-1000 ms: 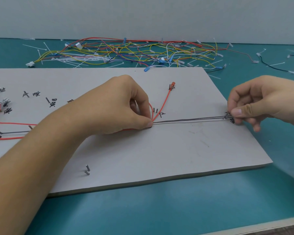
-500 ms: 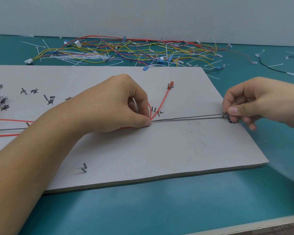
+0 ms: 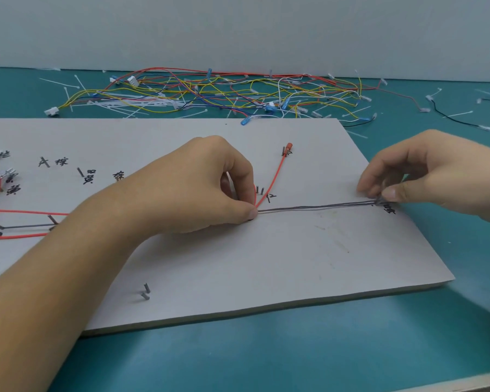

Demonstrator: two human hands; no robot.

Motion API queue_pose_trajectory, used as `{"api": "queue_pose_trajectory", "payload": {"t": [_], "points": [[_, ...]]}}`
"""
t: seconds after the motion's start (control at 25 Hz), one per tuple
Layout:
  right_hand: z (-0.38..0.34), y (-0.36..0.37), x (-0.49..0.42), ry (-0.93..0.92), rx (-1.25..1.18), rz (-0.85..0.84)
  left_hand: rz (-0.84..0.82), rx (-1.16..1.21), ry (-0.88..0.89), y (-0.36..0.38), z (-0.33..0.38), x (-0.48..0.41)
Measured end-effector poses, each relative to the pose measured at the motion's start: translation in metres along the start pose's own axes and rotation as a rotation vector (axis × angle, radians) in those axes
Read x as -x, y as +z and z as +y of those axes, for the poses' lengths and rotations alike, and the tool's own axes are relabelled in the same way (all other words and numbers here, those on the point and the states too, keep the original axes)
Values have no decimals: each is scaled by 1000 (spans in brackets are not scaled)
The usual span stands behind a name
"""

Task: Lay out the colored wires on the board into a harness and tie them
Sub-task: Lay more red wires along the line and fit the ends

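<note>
Holding as before, left hand (image 3: 198, 188) pinches red wire (image 3: 272, 179) and gray wires (image 3: 314, 207) at centre frame on the board (image 3: 294, 264). Right hand (image 3: 430, 176) pinches the gray ends at centre right. Run stays taut, so probably still routing, untied.

Black handwritten characters 棕 (image 3: 61, 161) and 黄 (image 3: 88, 179) stand on the board (image 3: 266, 264).

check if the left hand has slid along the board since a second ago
No. The left hand still pinches where the red wire leaves the grey wires, close beside the pair of pins on the board.
</note>
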State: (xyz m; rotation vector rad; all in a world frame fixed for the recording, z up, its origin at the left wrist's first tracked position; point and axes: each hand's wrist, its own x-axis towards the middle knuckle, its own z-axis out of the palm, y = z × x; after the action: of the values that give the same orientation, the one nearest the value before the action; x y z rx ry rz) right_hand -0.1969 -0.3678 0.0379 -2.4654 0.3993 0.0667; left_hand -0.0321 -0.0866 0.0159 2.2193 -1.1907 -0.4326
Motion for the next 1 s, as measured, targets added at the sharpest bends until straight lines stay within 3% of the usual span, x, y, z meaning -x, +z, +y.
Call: {"api": "queue_pose_trajectory", "payload": {"t": [0.2,0.44,0.6,0.68,0.84,1.0], "points": [[-22,17,-3,10,176,36,7,-2,6,2,1,0],[-58,38,-4,-122,116,171,25,-17,11,2,3,2],[-101,72,-7,-247,447,11,53,-36,13,2,5,3],[-118,81,-15,-231,526,53,54,-42,-1,0,6,4],[-118,87,-33,-91,357,111,43,-57,-39,-7,2,7],[-105,94,-32,-164,272,148,101,-48,-133,-13,-9,2]]}}
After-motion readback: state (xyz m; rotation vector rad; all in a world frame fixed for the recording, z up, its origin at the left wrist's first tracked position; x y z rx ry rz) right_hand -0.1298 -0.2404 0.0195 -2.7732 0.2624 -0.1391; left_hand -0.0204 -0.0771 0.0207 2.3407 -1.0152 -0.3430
